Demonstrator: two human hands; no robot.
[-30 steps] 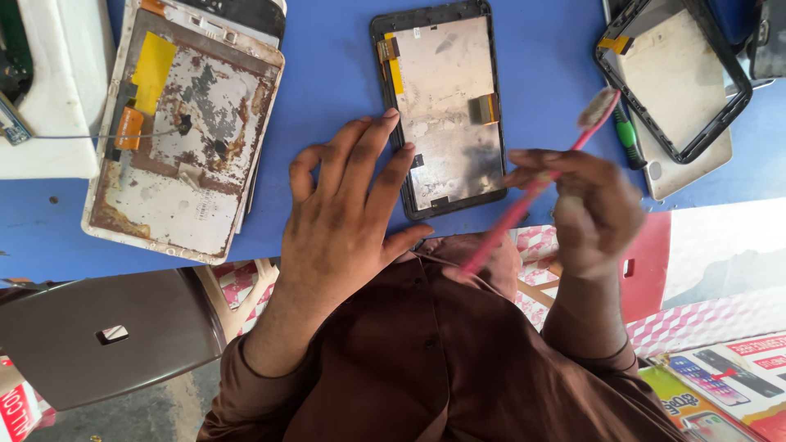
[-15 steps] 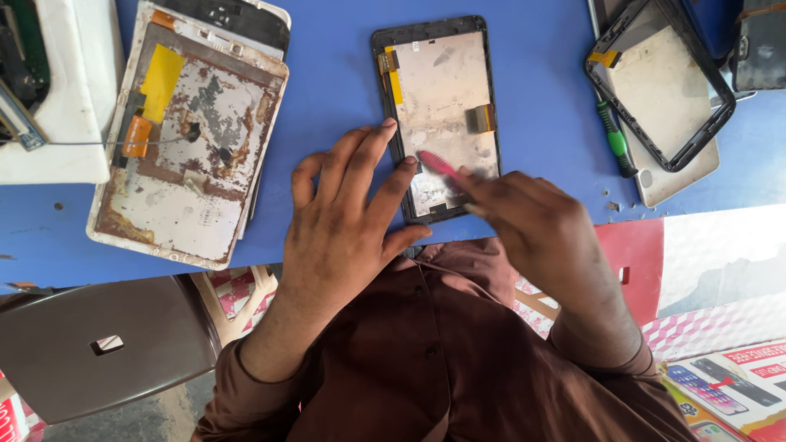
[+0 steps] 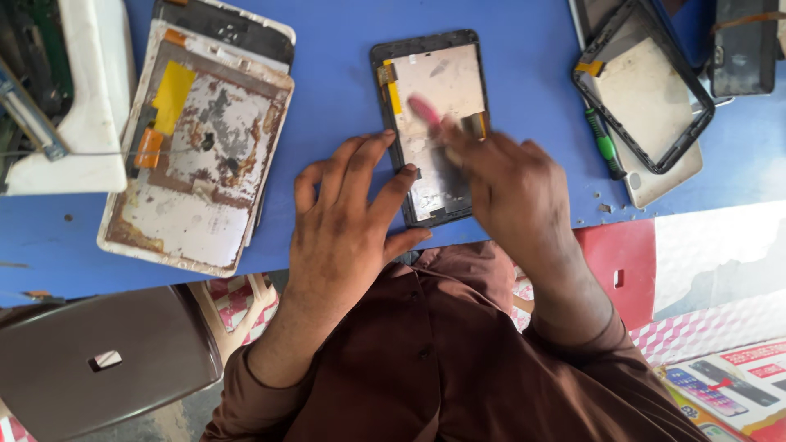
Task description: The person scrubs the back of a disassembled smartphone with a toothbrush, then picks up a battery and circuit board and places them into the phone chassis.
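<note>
From the head view, my left hand lies flat on the blue tabletop, fingers spread and open, holding nothing; its fingertips press against the left edge of the small tablet, which lies face down in the middle of the tabletop with its back off and a metal plate showing; my right hand rests over the tablet's lower right part, its grip closed on a pink tool whose blurred tip sits on the plate near a yellow ribbon strip; to do this well I judge I should keep the left fingers braced so the frame cannot slide, work the tip lightly and flat, and keep clear of the ribbon, which looks easy to tear.

Around it: a larger opened tablet with a stained back plate and yellow tape lies to the left, well apart; past it a white casing at the edge; to the right a black frame rests tilted on a pale panel, with a green screwdriver just beside it; small crumbs dot the tabletop near the right hand; below the tabletop I see a brown stool seat, my brown sleeves, a red panel and printed boxes on the floor.
</note>
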